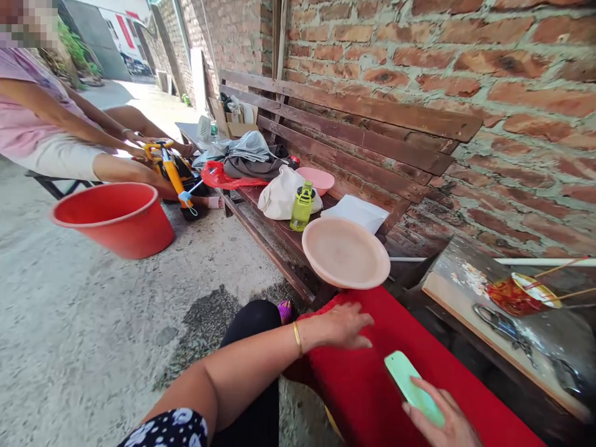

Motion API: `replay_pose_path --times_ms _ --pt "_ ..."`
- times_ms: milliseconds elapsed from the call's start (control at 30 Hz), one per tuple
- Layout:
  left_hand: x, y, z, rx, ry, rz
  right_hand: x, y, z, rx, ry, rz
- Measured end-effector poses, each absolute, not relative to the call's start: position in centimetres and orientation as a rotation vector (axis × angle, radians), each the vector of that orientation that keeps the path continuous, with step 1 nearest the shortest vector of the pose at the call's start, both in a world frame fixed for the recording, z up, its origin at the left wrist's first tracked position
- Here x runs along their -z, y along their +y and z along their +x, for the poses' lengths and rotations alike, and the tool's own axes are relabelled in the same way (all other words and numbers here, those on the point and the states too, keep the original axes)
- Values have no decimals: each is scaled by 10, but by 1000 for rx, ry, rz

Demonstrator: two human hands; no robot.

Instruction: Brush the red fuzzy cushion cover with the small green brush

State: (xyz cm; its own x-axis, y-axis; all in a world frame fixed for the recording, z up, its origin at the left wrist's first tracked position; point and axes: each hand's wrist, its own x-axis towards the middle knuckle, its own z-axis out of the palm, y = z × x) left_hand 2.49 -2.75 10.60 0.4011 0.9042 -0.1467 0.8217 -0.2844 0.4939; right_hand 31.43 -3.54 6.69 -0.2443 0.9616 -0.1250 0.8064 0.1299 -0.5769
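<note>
My left hand (343,327) hovers over the red cloth (400,354), fingers spread and holding nothing; whether it touches the cloth I cannot tell. Lower right, my right hand (444,413) grips a light green brush (412,385), an oblong piece with a small hole at its far end; its underside is hidden. The red cloth lies spread over a long surface in front of me. Just beyond my left hand, a pale pink round basin (345,253) stands at the cloth's far end.
A wooden bench (354,127) along the brick wall holds a green bottle (302,208), a white bag (277,195) and a pink bowl (316,180). At left are a red tub (135,230) and a seated person (41,112). Scissors (505,329) and a patterned cup (521,295) lie right.
</note>
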Motion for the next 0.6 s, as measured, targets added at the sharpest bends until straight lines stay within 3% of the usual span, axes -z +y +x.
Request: replay_pose_path --times_ms 133,333,600 --pt "-83 -20 4 19 1918 2009 -77 16 257 -510 -2344 -1785" --pt "-64 -6 2 146 1845 1919 -68 43 208 -654 -2499 -1756" --pt "-59 5 -6 133 1786 1878 -76 32 437 -504 -2311 -2140"
